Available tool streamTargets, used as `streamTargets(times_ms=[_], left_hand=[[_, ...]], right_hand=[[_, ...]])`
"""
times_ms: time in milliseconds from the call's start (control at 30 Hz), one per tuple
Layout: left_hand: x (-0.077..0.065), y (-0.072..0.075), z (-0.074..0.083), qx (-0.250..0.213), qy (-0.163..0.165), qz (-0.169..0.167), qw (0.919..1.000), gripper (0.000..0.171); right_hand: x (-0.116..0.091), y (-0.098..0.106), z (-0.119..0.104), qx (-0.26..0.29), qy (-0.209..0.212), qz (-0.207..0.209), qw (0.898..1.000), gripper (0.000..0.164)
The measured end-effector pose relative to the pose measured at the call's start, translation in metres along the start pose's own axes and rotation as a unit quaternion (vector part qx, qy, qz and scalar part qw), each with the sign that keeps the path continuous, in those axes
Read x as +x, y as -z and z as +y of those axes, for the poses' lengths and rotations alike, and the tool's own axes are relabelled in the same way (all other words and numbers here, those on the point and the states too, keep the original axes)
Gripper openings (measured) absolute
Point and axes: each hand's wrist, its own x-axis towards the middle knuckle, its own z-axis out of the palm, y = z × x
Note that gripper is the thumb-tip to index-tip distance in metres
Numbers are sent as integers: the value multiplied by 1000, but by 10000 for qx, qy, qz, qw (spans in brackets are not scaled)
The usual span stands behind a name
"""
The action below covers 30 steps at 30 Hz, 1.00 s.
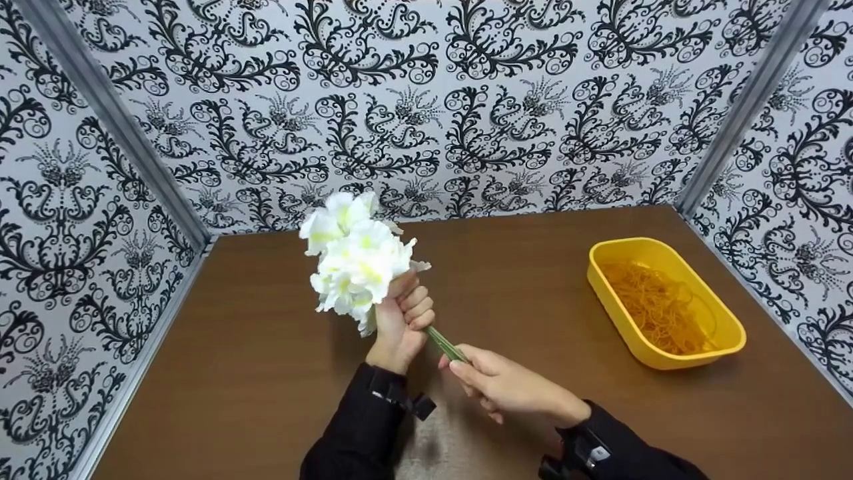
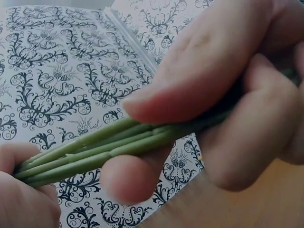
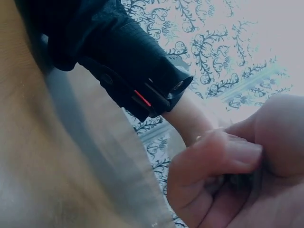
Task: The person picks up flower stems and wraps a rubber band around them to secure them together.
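Note:
A bunch of white artificial flowers point(image 1: 363, 257) with yellow-green centres leans up and to the left over the table. Just below the blooms, my left hand point(image 1: 405, 320) grips the bundled green stems point(image 1: 445, 343) with curled fingers. My right hand point(image 1: 513, 383) pinches the lower end of the same stems between thumb and fingers. In the left wrist view several stems point(image 2: 95, 149) lie side by side and run between the two hands. The right wrist view shows my right hand's curled fingers point(image 3: 204, 166) closed around the stem ends, which are mostly hidden.
A yellow plastic tub point(image 1: 616, 313) holding a tangle of thin amber-coloured bands point(image 1: 656, 307) stands on the right of the brown wooden table point(image 1: 266, 373). Patterned black-and-white panels point(image 1: 453, 113) enclose the back and both sides.

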Motion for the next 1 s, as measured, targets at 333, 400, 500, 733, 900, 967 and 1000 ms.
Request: streamTargets(times_ms=[333, 400, 500, 733, 900, 967, 1000], left_hand=[[-4, -6, 9, -233, -227, 193, 9993, 47], [-4, -8, 9, -83, -250, 395, 9989, 44], [-4, -10, 9, 33, -270, 609, 9978, 45], [-5, -12, 12, 44, -293, 566, 9980, 46], [-4, -11, 12, 60, -303, 560, 9980, 46], [-3, -11, 12, 59, -298, 561, 9980, 46], [-3, -11, 12, 63, -295, 563, 9980, 46]], right_hand=[[-13, 25, -11, -1934, 824, 275, 9773, 37], [-17, 31, -12, -2096, 804, 343, 9739, 38], [-24, 44, -12, -2570, 880, 667, 9601, 37], [-55, 99, -10, -3868, 724, 2360, 8885, 35], [-92, 147, -9, -4222, -77, 3081, 8525, 43], [-105, 164, -5, -4219, -418, 3130, 8499, 47], [-110, 172, -2, -4227, -553, 3150, 8479, 50]])
